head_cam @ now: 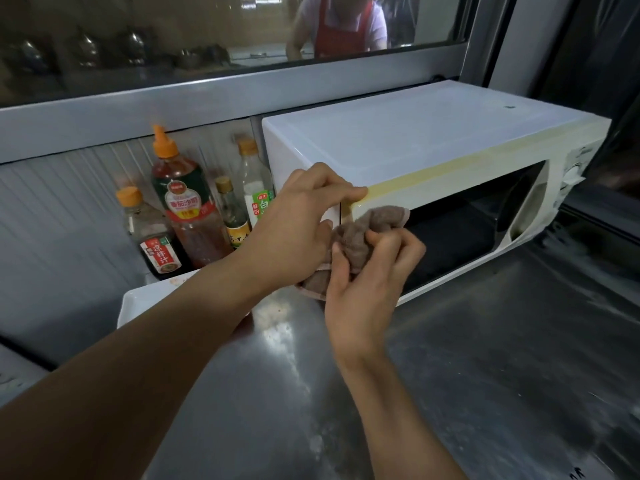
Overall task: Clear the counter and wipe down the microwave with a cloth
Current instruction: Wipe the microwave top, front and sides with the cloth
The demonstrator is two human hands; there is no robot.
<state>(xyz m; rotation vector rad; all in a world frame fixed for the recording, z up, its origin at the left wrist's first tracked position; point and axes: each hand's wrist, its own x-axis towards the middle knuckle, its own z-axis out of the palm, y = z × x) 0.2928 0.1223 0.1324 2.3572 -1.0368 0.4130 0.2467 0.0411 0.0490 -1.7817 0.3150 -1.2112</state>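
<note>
A white microwave (415,143) stands on the steel counter (485,358), its dark door window facing me and its top front edge yellowed. A bunched brown cloth (367,230) is pressed against the door's left end. My right hand (370,275) grips the cloth from below. My left hand (304,223) holds the cloth's left part, with the forefinger stretched along the microwave's top front corner. Part of the cloth hangs hidden behind my left hand.
Several sauce and vinegar bottles (183,202) stand left of the microwave against a ribbed wall. A white tray (145,299) lies in front of them. Behind the glass window (173,39) stands a person in a red apron (341,22).
</note>
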